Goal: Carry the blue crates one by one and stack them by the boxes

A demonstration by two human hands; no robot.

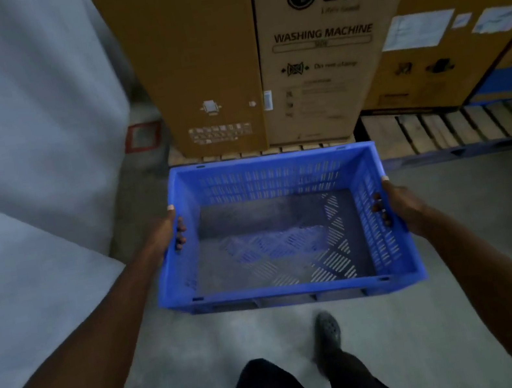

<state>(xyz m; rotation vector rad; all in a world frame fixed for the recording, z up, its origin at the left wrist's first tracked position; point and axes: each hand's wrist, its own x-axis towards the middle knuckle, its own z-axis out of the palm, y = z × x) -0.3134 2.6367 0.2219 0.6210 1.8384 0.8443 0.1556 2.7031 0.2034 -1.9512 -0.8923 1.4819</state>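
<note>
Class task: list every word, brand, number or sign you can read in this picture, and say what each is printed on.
"LG": middle box, upper face.
"WASHING MACHINE": same box, below the logo.
"Do not clamp": same box, beside a crossed-out symbol; blurred, so only likely.
Slogan under the logo, small print lower down: too blurred.
Right box, its top lettering and white labels: unreadable.
Crate: no text.
</note>
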